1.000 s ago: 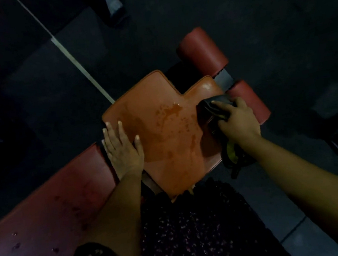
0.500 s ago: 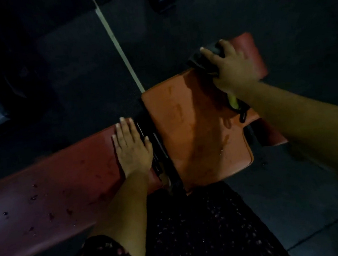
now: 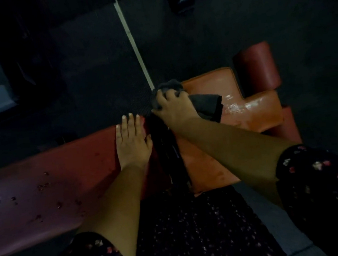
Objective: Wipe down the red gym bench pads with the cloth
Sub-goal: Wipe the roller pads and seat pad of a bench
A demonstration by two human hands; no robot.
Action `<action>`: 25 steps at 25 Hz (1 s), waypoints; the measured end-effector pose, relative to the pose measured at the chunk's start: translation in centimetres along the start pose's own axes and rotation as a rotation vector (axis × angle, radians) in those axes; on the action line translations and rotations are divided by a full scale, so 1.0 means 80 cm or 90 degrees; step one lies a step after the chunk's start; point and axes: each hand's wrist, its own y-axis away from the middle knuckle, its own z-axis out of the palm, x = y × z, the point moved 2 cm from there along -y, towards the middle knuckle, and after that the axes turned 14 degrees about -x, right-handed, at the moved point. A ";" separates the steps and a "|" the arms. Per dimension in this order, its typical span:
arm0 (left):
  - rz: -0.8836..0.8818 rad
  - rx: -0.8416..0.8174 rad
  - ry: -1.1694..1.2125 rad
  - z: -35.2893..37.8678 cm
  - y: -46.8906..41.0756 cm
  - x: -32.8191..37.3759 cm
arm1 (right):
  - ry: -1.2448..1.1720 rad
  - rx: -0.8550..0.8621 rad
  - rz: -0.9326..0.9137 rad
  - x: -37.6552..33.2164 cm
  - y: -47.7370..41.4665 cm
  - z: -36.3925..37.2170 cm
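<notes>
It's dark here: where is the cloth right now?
In the head view, the cloth is gripped by the right hand on the far left corner of the seat pad.

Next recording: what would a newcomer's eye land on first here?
Centre frame, the right hand grips a crumpled dark grey cloth on the far edge of the glossy orange-red seat pad. The left hand rests flat on the long dark red back pad, which carries scattered droplets towards the left.
</notes>
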 end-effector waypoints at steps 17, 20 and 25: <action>0.008 0.014 0.018 0.001 0.005 -0.004 | -0.584 -0.044 0.406 0.148 0.061 0.075; -0.020 0.028 0.031 0.001 0.014 0.006 | -0.514 -0.032 0.323 0.073 0.047 0.044; -0.089 0.036 0.055 0.014 0.028 0.024 | -0.167 -0.074 0.041 -0.047 0.033 0.020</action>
